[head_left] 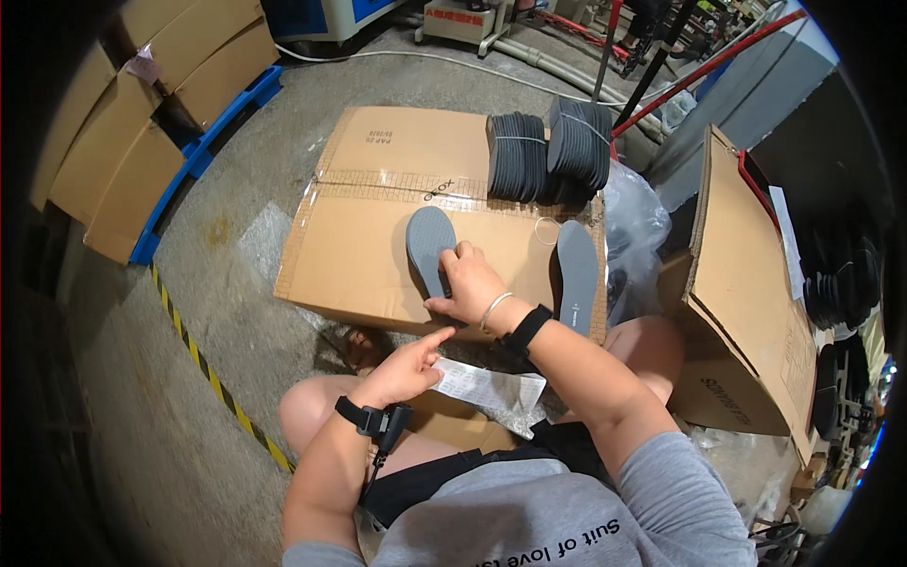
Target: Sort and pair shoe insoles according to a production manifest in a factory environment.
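Observation:
A grey insole (430,236) lies, toe end away from me, on a closed cardboard box (350,241). My right hand (472,283) grips its narrower heel part, fingers along the right edge and thumb near the heel. Below it, my left hand (402,370) pinches a white strip of printed labels (482,383) by its left end, forefinger stretched out toward the box. The strip hangs over my lap. A second grey insole (576,274) rests at the box's right side, beside a thin pale ring like a rubber band (546,231).
Two banded stacks of dark insoles, a left one (517,156) and a right one (579,142), stand at the box's far right. Clear plastic (635,213) and an open carton (746,312) sit to the right. Boxes on a blue pallet (203,156) stand far left.

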`<action>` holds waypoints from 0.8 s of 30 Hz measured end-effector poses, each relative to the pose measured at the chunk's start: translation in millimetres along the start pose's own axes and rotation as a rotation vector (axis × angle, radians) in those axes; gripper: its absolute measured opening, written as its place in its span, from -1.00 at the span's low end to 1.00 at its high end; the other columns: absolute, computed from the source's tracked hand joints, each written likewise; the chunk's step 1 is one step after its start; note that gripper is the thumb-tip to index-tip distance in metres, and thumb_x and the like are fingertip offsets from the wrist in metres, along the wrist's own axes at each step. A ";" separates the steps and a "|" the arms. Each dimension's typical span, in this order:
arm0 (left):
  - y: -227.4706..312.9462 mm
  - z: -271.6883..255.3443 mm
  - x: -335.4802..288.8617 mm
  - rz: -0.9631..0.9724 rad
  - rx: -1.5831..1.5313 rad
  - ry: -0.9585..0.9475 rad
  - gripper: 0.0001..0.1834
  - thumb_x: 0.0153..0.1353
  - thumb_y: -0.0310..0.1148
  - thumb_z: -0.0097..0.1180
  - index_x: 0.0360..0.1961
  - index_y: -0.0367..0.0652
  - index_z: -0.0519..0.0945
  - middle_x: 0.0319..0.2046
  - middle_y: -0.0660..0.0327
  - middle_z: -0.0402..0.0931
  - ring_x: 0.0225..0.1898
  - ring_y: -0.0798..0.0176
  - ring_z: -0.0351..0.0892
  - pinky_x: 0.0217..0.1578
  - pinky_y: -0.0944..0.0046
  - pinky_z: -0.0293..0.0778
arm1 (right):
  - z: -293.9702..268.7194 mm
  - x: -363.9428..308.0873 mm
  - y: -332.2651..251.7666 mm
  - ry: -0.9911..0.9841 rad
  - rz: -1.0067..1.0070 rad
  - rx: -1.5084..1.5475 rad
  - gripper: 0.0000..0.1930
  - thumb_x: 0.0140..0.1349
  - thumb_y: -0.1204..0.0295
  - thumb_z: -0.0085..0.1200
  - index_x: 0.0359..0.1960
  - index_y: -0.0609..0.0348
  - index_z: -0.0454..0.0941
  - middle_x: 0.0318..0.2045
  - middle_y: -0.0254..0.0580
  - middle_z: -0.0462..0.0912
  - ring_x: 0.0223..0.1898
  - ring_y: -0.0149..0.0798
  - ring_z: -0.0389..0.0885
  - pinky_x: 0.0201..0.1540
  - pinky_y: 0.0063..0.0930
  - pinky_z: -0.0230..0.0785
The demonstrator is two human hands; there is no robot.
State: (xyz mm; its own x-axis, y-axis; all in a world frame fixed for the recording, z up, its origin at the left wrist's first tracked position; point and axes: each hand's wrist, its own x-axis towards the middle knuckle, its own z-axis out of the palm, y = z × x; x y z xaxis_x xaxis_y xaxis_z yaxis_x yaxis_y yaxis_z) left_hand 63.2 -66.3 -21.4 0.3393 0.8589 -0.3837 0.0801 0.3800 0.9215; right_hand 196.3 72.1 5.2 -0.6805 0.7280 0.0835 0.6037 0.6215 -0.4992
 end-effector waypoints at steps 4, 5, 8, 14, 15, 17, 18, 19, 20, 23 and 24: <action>5.2 -0.3 -3.8 0.023 -0.075 -0.073 -0.53 0.09 -0.69 -0.12 0.09 -0.27 0.32 -0.29 0.27 0.48 -0.27 0.50 0.44 -0.24 0.46 0.38 | 8.1 2.2 -6.5 -0.034 0.196 0.021 -0.36 -0.21 0.24 0.32 -0.14 0.34 0.28 -0.22 0.28 0.39 -0.19 0.20 0.45 -0.08 -0.19 0.36; 6.0 -1.1 -4.2 0.007 -0.058 -0.089 -0.58 0.09 -0.68 -0.12 0.02 -0.28 0.39 -0.30 0.27 0.50 -0.29 0.49 0.46 -0.24 0.45 0.39 | 7.7 2.0 -5.8 -0.060 0.219 0.068 -0.37 -0.18 0.26 0.27 -0.14 0.40 0.25 -0.29 0.31 0.45 -0.27 0.20 0.51 -0.15 -0.19 0.41; 6.6 1.1 -6.0 -0.034 -0.141 -0.106 -0.67 0.11 -0.64 -0.07 -0.05 -0.30 0.44 -0.33 0.29 0.52 -0.32 0.51 0.46 -0.29 0.47 0.39 | 6.6 4.5 -11.8 -0.152 0.251 0.048 -0.42 -0.13 0.28 0.20 -0.17 0.45 0.24 -0.39 0.34 0.50 -0.36 0.18 0.55 -0.22 -0.20 0.44; 0.3 -5.9 -6.8 -0.044 -0.098 -0.044 -0.85 0.17 -0.52 0.01 -0.22 -0.28 0.50 -0.36 0.32 0.53 -0.36 0.53 0.46 -0.34 0.48 0.37 | -4.6 4.1 -12.8 -0.047 0.256 0.128 -0.47 -0.06 0.28 0.11 -0.20 0.50 0.22 -0.43 0.32 0.54 -0.36 0.18 0.56 -0.23 -0.17 0.44; -6.3 -9.6 -8.3 -0.042 -0.100 -0.039 -0.85 0.17 -0.52 0.01 -0.22 -0.28 0.50 -0.36 0.32 0.53 -0.36 0.53 0.46 -0.34 0.48 0.37 | -8.2 2.7 -12.9 0.012 0.263 0.165 -0.47 -0.06 0.28 0.10 -0.19 0.50 0.22 -0.41 0.33 0.54 -0.35 0.19 0.56 -0.21 -0.16 0.43; -4.3 -10.8 -7.8 -0.052 -0.191 0.008 -0.93 0.18 -0.48 0.02 -0.31 -0.21 0.48 -0.41 0.33 0.51 -0.39 0.52 0.45 -0.37 0.49 0.36 | -21.5 -3.3 -5.7 0.023 0.294 0.176 -0.48 -0.04 0.28 0.09 -0.19 0.49 0.22 -0.39 0.33 0.53 -0.30 0.20 0.54 -0.17 -0.15 0.41; -0.9 -10.7 -8.3 -0.053 -0.197 0.008 -0.93 0.18 -0.48 0.02 -0.31 -0.21 0.48 -0.41 0.33 0.51 -0.39 0.52 0.45 -0.37 0.49 0.36 | -26.9 -7.3 -0.2 0.036 0.322 0.189 -0.49 -0.03 0.28 0.09 -0.18 0.48 0.22 -0.37 0.33 0.52 -0.26 0.20 0.53 -0.14 -0.13 0.38; 11.2 -8.2 -8.0 -0.044 -0.274 0.028 -0.96 0.18 -0.48 0.01 -0.34 -0.19 0.46 -0.43 0.34 0.50 -0.40 0.51 0.45 -0.36 0.48 0.36 | -29.3 -13.2 14.2 0.067 0.325 0.122 -0.51 -0.02 0.30 0.09 -0.18 0.46 0.24 -0.34 0.32 0.51 -0.22 0.19 0.50 -0.11 -0.14 0.36; 16.6 -8.2 -11.6 -0.040 -0.357 0.062 -0.98 0.19 -0.47 0.01 -0.36 -0.16 0.45 -0.44 0.35 0.49 -0.41 0.49 0.45 -0.36 0.47 0.36 | -30.9 -18.0 19.1 0.087 0.319 0.062 -0.53 -0.01 0.31 0.09 -0.19 0.44 0.26 -0.32 0.31 0.50 -0.18 0.17 0.48 -0.08 -0.15 0.34; 10.8 -15.1 -11.7 -0.022 -0.463 0.109 -0.95 0.22 -0.46 -0.07 -0.31 -0.17 0.42 -0.40 0.30 0.49 -0.39 0.44 0.47 -0.32 0.41 0.39 | -36.6 -40.8 10.2 0.146 0.061 -0.017 -0.58 0.05 0.24 0.12 -0.14 0.31 0.41 -0.25 0.13 0.54 -0.12 0.05 0.49 -0.07 -0.24 0.32; 5.4 -17.0 -11.0 0.001 -0.492 0.118 -0.95 0.22 -0.46 -0.08 -0.30 -0.18 0.41 -0.38 0.28 0.48 -0.37 0.42 0.47 -0.31 0.39 0.39 | -36.6 -47.1 3.7 0.091 -0.077 0.168 -0.58 0.04 0.23 0.15 -0.15 0.28 0.45 -0.24 0.07 0.55 -0.10 0.03 0.47 -0.05 -0.25 0.30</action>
State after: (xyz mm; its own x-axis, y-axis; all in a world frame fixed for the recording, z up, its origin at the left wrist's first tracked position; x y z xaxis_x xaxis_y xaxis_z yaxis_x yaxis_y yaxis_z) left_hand 44.0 -67.9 -13.2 0.2286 0.8816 -0.4129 -0.3806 0.4713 0.7956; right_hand 245.7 50.7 31.0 -0.6770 0.7079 0.2011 0.4683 0.6252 -0.6243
